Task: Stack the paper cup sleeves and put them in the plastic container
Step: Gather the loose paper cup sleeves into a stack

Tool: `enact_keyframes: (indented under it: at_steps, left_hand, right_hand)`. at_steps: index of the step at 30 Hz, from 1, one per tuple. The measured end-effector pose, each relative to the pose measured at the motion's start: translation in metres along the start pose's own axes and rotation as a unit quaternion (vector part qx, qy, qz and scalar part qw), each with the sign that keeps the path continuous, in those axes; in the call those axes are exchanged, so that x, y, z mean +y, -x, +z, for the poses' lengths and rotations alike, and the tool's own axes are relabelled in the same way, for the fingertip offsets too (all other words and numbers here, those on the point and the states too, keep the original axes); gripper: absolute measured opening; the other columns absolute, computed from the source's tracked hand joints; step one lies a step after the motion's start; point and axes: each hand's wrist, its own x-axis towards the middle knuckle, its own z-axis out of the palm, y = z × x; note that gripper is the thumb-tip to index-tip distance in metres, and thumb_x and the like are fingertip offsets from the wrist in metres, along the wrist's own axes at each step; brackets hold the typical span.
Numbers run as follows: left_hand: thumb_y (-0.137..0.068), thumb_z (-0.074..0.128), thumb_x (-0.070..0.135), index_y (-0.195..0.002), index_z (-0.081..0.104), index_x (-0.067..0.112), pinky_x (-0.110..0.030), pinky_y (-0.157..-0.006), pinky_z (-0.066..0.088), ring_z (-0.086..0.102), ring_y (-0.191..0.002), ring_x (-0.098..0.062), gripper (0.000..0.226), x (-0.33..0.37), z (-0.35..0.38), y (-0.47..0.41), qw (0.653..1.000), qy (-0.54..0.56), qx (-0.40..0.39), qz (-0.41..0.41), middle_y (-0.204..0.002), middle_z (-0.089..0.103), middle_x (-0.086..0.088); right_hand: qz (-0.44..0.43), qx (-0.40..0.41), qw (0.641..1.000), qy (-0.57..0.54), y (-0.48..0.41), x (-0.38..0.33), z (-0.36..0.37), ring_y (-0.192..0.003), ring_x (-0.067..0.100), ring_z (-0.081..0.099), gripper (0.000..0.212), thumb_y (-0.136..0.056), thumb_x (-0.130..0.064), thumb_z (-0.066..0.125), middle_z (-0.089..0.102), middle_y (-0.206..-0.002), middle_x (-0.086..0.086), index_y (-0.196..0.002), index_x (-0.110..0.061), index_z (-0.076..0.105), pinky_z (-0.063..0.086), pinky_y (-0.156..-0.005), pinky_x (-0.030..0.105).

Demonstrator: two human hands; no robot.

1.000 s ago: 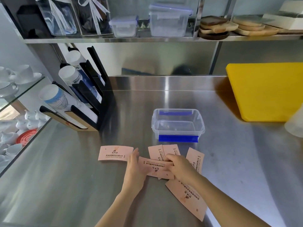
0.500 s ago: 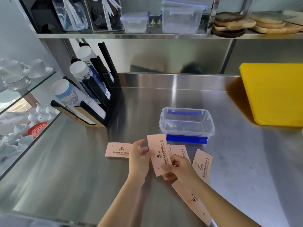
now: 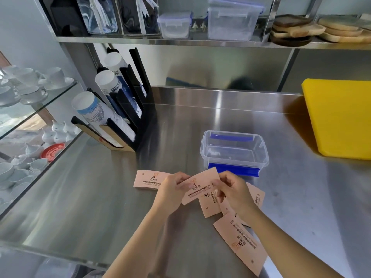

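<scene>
Both hands hold one flat pink paper cup sleeve [image 3: 200,186] just above the steel counter: my left hand [image 3: 170,190] pinches its left end, my right hand [image 3: 233,192] its right end. More pink sleeves lie flat on the counter: one to the left [image 3: 147,179], one under the held sleeve [image 3: 208,205], one to the right, partly hidden by my right hand [image 3: 257,196], and a long one near the front edge [image 3: 241,242]. The clear plastic container [image 3: 263,155] with blue clips stands open and empty just behind my hands.
A black rack of stacked paper cups [image 3: 112,115] stands at the back left. A yellow cutting board [image 3: 341,117] leans at the right. Glass shelves of white cups [image 3: 30,91] run along the left. A shelf above holds lidded containers [image 3: 233,19] and wooden boards [image 3: 297,29].
The held sleeve was lifted off the pile and turned from upright to nearly level, now gripped at both ends. The camera moved closer and a little left.
</scene>
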Motion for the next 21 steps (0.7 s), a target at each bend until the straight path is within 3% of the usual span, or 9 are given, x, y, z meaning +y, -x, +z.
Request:
enact_keyframes:
  at_steps: [2,5,8,10,15,18,21]
  left_hand:
    - [-0.083,0.058,0.012,-0.078,0.064,0.024,-0.039,-0.077,0.051,0.063,-0.082,-0.021,0.015,0.0,-0.002,-0.001,1.0,-0.021,0.012,-0.003,-0.076,0.066,0.007]
    - [-0.084,0.057,0.01,-0.081,0.065,0.023,-0.035,-0.074,0.049,0.062,-0.082,-0.02,0.016,-0.001,-0.005,-0.002,0.999,-0.011,0.042,-0.008,-0.076,0.065,0.006]
    - [-0.083,0.057,0.01,-0.087,0.067,0.018,-0.035,-0.076,0.049,0.061,-0.082,-0.02,0.014,-0.005,0.0,-0.003,0.999,-0.033,0.04,-0.011,-0.077,0.065,0.005]
    - [-0.084,0.056,0.011,-0.089,0.068,0.017,-0.036,-0.075,0.05,0.062,-0.082,-0.021,0.014,-0.005,0.004,-0.003,0.998,-0.034,0.046,-0.011,-0.08,0.067,0.001]
    - [-0.088,0.052,0.01,-0.096,0.069,0.014,-0.027,-0.067,0.046,0.059,-0.081,-0.018,0.019,0.001,0.016,-0.008,0.998,-0.048,0.031,0.007,-0.084,0.066,0.001]
    - [-0.088,0.05,0.008,-0.098,0.067,0.013,-0.022,-0.062,0.044,0.058,-0.082,-0.018,0.021,0.002,0.023,-0.01,0.997,-0.07,0.015,0.009,-0.086,0.064,0.002]
    - [-0.088,0.05,0.008,-0.099,0.067,0.013,-0.028,-0.07,0.044,0.059,-0.086,-0.021,0.021,-0.001,0.026,-0.011,0.997,-0.079,0.009,0.0,-0.088,0.066,-0.001]
  right_hand:
    - [0.012,-0.008,1.0,0.02,-0.001,0.002,-0.002,-0.069,0.012,0.063,0.01,-0.084,-0.024,0.065,0.068,-0.085,-0.002,-0.09,-0.022,0.057,0.053,-0.065,0.023]
    - [0.033,-0.105,0.984,0.14,-0.002,0.004,-0.009,-0.088,0.01,0.056,0.037,-0.074,-0.025,0.075,0.057,-0.101,-0.008,-0.096,-0.033,0.047,0.048,-0.072,0.022]
    - [0.046,-0.228,0.922,0.31,0.002,0.005,-0.025,-0.107,0.011,0.044,0.066,-0.065,-0.029,0.081,0.045,-0.119,-0.008,-0.114,-0.032,0.037,0.045,-0.089,0.029]
    - [0.027,-0.273,0.87,0.41,0.005,0.003,-0.034,-0.11,0.011,0.036,0.075,-0.063,-0.031,0.082,0.039,-0.129,-0.006,-0.123,-0.029,0.036,0.037,-0.094,0.029]
    - [-0.019,-0.323,0.786,0.527,0.011,0.014,-0.035,-0.118,0.02,0.031,0.069,-0.064,-0.03,0.082,0.032,-0.135,-0.001,-0.119,-0.027,0.041,0.028,-0.096,0.029]
    - [-0.035,-0.32,0.78,0.537,0.007,0.022,-0.032,-0.109,0.018,0.033,0.058,-0.061,-0.028,0.083,0.036,-0.127,0.0,-0.105,-0.024,0.045,0.035,-0.094,0.03]
    - [-0.008,-0.327,0.797,0.507,0.002,0.021,-0.033,-0.092,0.014,0.038,0.049,-0.062,-0.023,0.083,0.041,-0.107,-0.004,-0.089,-0.022,0.042,0.041,-0.076,0.027]
